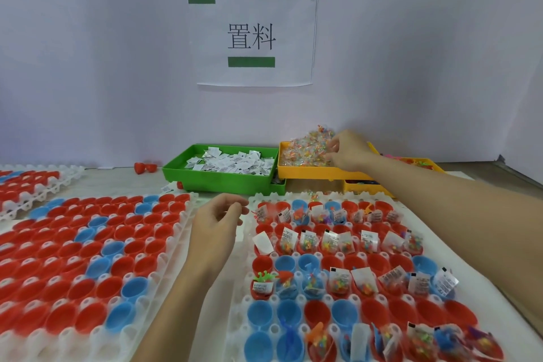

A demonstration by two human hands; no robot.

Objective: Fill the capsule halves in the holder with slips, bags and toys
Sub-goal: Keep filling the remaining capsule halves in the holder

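The small clear bags (305, 150) of coloured beads, heaped in the yellow tray (302, 175), were judged light, crinkly and slippery, best pinched at an edge. The right hand (348, 151) was reached into the heap, fingers curled onto bags. The left hand (216, 226) was held loosely curled, empty, beside the half-filled white holder (264, 300).

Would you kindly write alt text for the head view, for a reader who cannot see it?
The right hand reaches into a yellow tray heaped with small clear bags, while the left hand hovers, fingers loosely curled, between two white holders. The right holder has many red and blue capsule halves already filled; a green tray of paper slips sits behind.
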